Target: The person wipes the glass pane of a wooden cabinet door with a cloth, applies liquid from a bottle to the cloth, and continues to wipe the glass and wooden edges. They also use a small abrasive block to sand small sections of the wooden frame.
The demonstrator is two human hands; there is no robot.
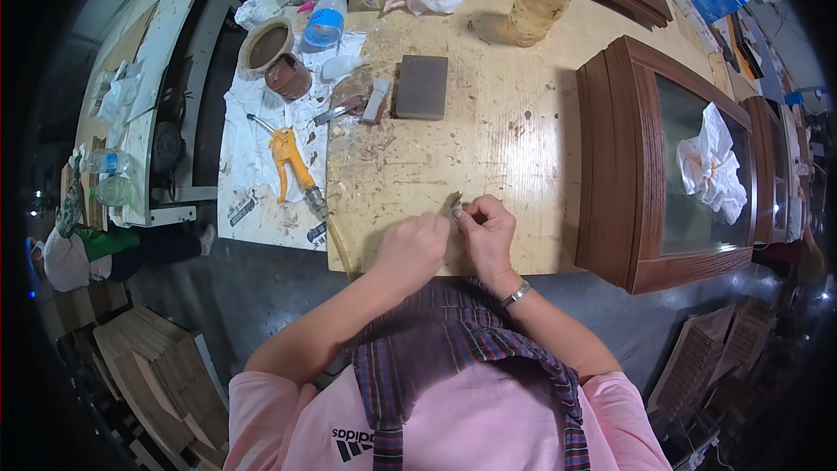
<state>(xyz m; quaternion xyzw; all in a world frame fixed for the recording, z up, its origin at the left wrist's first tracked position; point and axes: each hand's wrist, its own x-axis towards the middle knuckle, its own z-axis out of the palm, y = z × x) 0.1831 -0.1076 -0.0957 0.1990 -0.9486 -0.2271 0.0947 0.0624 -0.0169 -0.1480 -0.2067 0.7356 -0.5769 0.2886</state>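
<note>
Close together above the front edge of the wooden work table [514, 122], both my hands are closed. My right hand [490, 228], with a metal-banded watch on its wrist, pinches a small pale piece with a dark brown tip [456, 200] between thumb and fingers. Its exact kind is too small to tell. My left hand [417, 242] is curled right beside it, knuckles up, and whatever its fingers hold is hidden. Ahead of the hands lies a grey-brown rectangular block [422, 87]. A small brush-like tool with a pale end [376, 100] rests left of the block.
A yellow air blow gun [288, 155] with a hose lies on stained paper at left. Behind it stand a brown cup [288, 78], a round tub [265, 45] and a water bottle [325, 19]. A bottle of yellowish liquid [540, 0] stands far. Stacked brown framed glass panels [641, 166] fill the right.
</note>
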